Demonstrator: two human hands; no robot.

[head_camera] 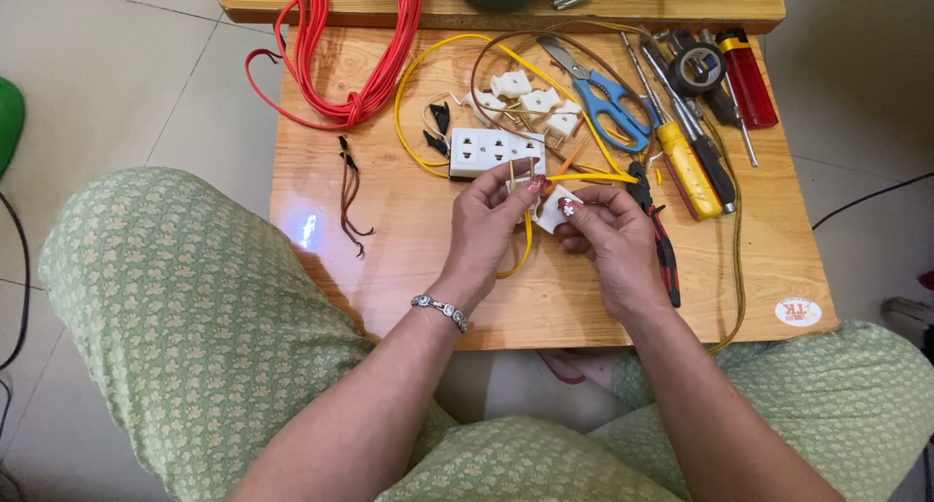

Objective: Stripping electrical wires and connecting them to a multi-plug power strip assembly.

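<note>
Both hands (555,225) pinch a small white plug piece (555,208) with yellow wire (525,244)

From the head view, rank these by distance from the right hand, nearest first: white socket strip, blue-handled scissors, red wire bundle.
1. White socket strip: just above and left of the right hand, mid-table.
2. Blue-handled scissors: farther up the table, above the hand.
3. Red wire bundle: farthest, at the table's top-left corner.
</note>
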